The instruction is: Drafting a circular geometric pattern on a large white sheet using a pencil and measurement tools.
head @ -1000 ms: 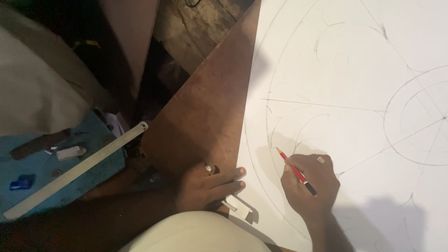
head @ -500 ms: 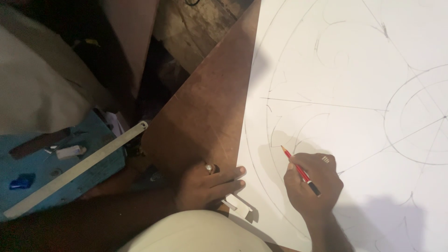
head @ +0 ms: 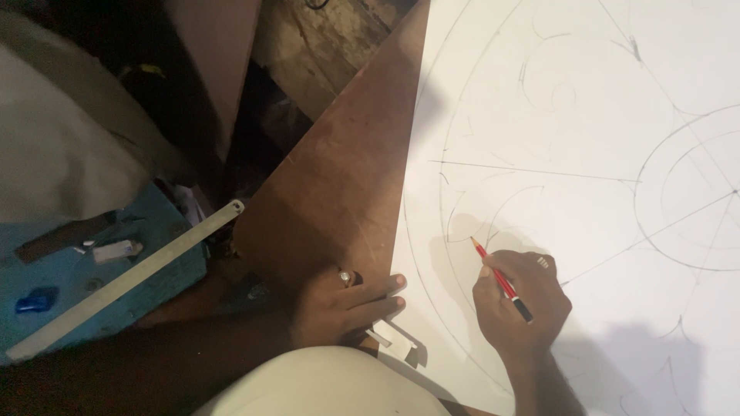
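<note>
My right hand grips a red pencil with its tip touching a large white sheet covered in pencilled circles, arcs and straight lines. My left hand, with a ring on one finger, lies flat on the brown wooden board, its fingertips pressing the sheet's left edge. A small white piece lies just below those fingers.
A long metal ruler lies across a blue surface at the left, with a small white eraser, a dark flat bar and a blue object. Pale cloth fills the upper left.
My right hand has shifted slightly to the right along the sheet with the pencil. The left hand has stayed in place.
</note>
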